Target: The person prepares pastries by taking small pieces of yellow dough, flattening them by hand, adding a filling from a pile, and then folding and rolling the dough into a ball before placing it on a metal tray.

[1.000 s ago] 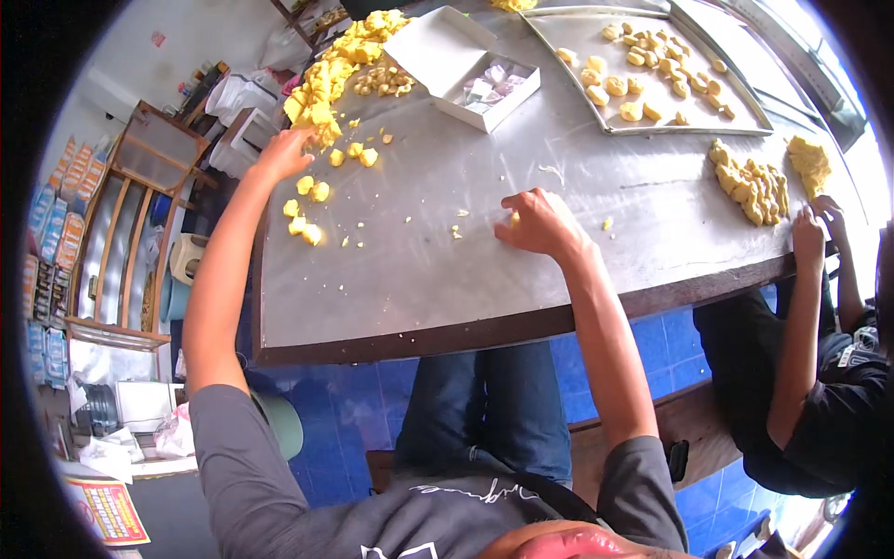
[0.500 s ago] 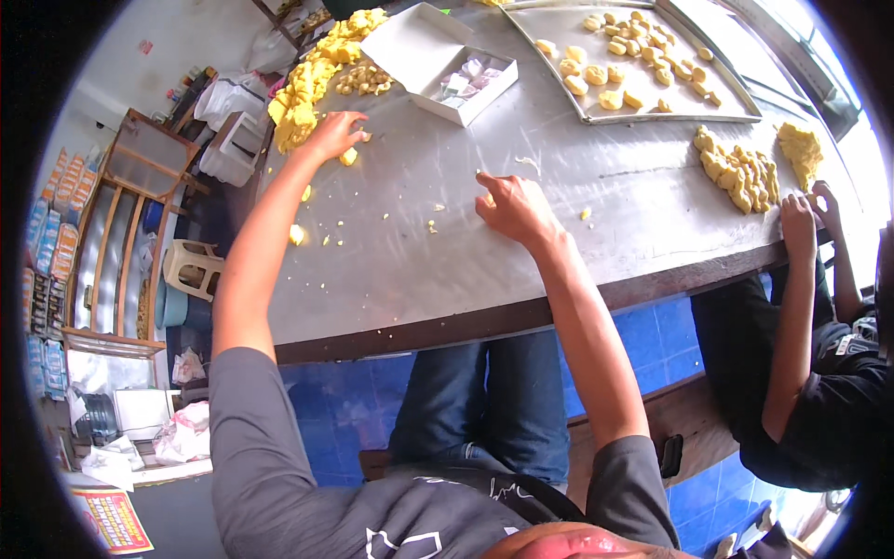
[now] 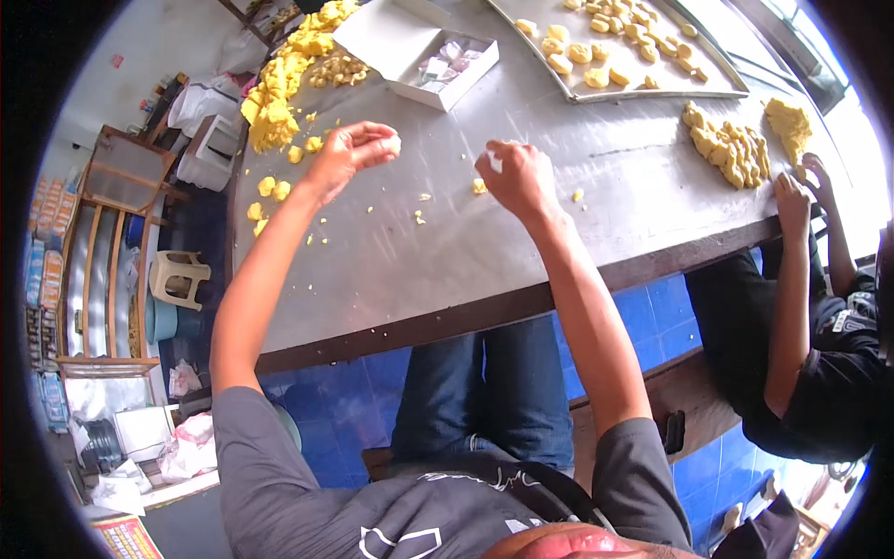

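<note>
My left hand (image 3: 343, 164) is raised over the metal table, thumb and fingers pinched on a small pale lump (image 3: 395, 145) whose kind I cannot make out. To its right my right hand (image 3: 521, 182) is closed, with a small white scrap (image 3: 494, 163) showing between thumb and fingers. Just below those fingers a bit of yellow dough (image 3: 480, 186) lies on the steel. Small yellow dough pieces (image 3: 267, 186) are scattered beside my left forearm. Behind them is a heap of yellow dough (image 3: 270, 107), with a pile of small tan lumps (image 3: 340, 69) next to it.
An open white box (image 3: 447, 96) with small wrapped packets stands at the back. Beyond my right hand lie a tray (image 3: 577, 97) of shaped dough pieces and a lumpy dough mass (image 3: 726, 147). Another person's hands (image 3: 794, 196) rest at the table's right edge.
My left hand has moved right, away from the yellow dough, and its fingers have come together on a pale lump. My right hand has risen slightly and shows a white scrap. The view has shifted.
</note>
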Demonstrator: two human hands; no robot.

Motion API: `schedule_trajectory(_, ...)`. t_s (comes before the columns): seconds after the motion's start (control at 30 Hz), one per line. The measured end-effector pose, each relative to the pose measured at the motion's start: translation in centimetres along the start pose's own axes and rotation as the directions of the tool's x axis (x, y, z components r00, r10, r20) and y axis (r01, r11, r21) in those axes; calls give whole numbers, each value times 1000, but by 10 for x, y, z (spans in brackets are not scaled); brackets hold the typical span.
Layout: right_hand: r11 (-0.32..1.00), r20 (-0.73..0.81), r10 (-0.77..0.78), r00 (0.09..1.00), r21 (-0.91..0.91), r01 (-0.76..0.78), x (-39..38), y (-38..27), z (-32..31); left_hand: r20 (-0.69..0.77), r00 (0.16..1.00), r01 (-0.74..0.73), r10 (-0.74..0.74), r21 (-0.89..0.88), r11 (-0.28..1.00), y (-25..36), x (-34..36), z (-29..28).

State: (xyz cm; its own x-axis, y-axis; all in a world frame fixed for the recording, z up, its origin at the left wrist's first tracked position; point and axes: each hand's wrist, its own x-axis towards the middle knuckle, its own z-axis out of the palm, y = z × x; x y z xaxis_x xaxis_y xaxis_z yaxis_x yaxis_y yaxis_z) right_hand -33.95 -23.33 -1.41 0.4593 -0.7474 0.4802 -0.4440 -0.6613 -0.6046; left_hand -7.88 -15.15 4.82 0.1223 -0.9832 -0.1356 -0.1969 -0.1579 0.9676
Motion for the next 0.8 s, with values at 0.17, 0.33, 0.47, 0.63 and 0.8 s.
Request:
schedule_trajectory(0.17,994,-350,101,931,62,-85,9,2,-10,98,969,-241,229,138,961,-1,-12,74)
schedule_trajectory(0.33,992,-302,88,949,-60,-111,8,7,-6,294,769,-572,568,714,404,-12,-13,121)
schedule_trajectory(0.47,991,-230,105,967,-58,-122,8,6,-6,330,736,-598,591,727,338,-17,-12,123)
schedule_trajectory(0.63,992,-220,103,970,-44,-116,8,8,-6,323,795,-577,513,663,477,-4,-13,116)
schedule_trajectory(0.8,989,-215,141,966,-9,-146,10,7,-7,248,718,-573,650,740,351,-5,-22,103)
